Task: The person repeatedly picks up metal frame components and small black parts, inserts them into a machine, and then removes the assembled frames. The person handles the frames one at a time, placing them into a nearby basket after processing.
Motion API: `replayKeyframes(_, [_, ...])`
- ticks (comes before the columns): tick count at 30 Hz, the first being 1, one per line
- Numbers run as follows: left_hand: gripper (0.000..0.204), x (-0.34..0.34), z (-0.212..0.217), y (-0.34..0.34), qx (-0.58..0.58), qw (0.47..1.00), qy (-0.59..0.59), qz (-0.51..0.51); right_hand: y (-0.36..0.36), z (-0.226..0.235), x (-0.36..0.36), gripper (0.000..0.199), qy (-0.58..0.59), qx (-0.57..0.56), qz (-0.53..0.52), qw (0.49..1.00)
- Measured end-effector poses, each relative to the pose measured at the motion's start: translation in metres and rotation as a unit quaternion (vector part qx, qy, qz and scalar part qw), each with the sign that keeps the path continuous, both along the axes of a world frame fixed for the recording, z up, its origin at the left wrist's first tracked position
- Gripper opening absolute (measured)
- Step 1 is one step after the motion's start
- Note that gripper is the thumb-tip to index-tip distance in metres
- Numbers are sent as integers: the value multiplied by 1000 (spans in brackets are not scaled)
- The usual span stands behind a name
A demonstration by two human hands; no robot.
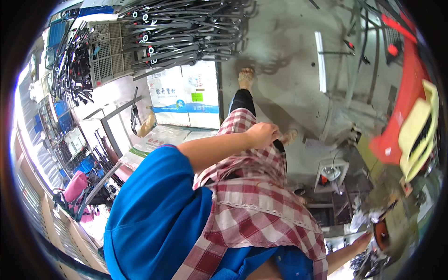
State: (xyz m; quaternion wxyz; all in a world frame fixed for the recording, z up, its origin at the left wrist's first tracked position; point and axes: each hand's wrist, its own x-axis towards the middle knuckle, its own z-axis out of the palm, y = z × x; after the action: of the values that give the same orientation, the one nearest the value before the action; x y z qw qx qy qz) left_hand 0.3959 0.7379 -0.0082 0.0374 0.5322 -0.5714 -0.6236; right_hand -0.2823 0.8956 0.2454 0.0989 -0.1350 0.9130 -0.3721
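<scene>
My left hand hangs in front of the red-and-white checked apron, its fingers curled in with nothing seen in them. The left forearm crosses the apron from a blue sleeve. Out at the lower right, my right hand reaches away from the body, fingers seemingly stretched out and a little smeared. Closest to its fingertips is an orange-brown round thing; whether they touch I cannot tell. My feet in light sandals stand apart on the grey floor.
Many black curved tubular frames are stacked at the upper left beside a mesh crate. Below them stands a white-and-blue carton. Red and pale yellow panels line the right. A white strip lies on the floor.
</scene>
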Motion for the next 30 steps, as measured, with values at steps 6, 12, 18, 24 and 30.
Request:
replayKeyframes(6, [21, 150, -74, -55, 70, 979, -118, 149, -54, -64, 25, 39, -8, 23, -117, 993])
replayKeyframes(12, [46, 259, -220, -138, 14, 857, -275, 435, -62, -159, 169, 24, 190, 727, 527, 397])
replayKeyframes(18, [98, 363, -351, -263, 134, 648, -162, 732, -214, -261, 497, 19, -142, 454, 527, 704])
replayKeyframes(24, [108, 393, -372, -357, 294, 557, -201, 750, -291, -270, 601, 19, -289, 457, 477, 694])
replayKeyframes(30, [58, 374, -356, -309, 77, 506, -33, 859, -399, -322, 715, 20, -135, 283, 709, 632])
